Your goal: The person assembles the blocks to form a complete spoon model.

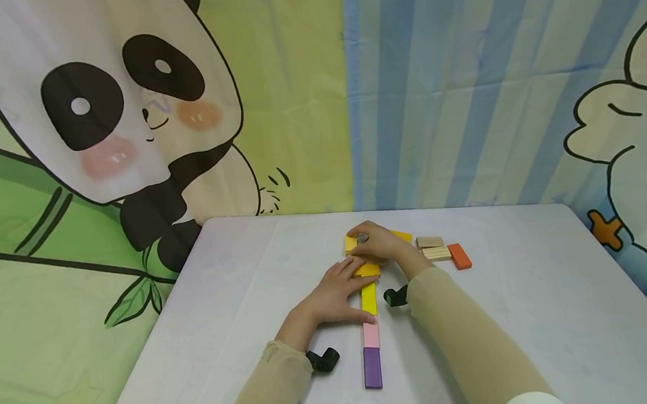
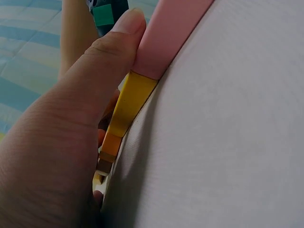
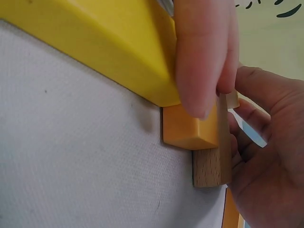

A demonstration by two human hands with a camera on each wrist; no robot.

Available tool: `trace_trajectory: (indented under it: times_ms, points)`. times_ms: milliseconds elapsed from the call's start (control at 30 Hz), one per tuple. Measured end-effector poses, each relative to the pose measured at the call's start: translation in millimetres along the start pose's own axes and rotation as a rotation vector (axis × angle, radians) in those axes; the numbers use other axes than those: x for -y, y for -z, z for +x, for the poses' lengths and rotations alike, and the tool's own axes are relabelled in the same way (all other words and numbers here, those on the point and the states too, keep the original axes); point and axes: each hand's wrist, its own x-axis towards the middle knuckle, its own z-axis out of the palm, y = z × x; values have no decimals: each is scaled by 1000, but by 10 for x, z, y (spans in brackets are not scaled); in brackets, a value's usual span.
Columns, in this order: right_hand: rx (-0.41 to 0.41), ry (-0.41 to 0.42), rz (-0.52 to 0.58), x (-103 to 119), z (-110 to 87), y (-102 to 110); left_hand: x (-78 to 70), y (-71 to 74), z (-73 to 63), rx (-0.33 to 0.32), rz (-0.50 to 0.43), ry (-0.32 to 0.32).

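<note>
A single-file row of flat blocks runs up the table: purple [image 1: 372,368], pink [image 1: 371,336], yellow [image 1: 369,301], then orange [image 3: 183,128]. My left hand [image 1: 334,296] lies over the row from the left with fingers spread; its thumb [image 2: 90,71] is beside the pink block, and a fingertip [image 3: 199,107] rests on the orange block. At the far end, my right hand [image 1: 381,243] pinches a wooden block between thumb and curled fingers. Another wooden block [image 3: 206,168] lies against the orange one. Much of what the right hand holds is hidden by its fingers.
Yellow-orange blocks show on the left [image 1: 351,244] and right [image 1: 403,236] of the right hand. Farther right lie two pale wooden blocks [image 1: 436,254] and a red-orange block [image 1: 460,257]. The white table [image 1: 238,286] meets a printed backdrop at its far edge.
</note>
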Motion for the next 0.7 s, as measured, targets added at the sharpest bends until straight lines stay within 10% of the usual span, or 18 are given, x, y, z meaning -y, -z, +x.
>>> trace_trajectory:
  times_ms: [700]
  points:
    - [-74,-5,-70,-78,-346,232,0,22,5,0,-6,-5]
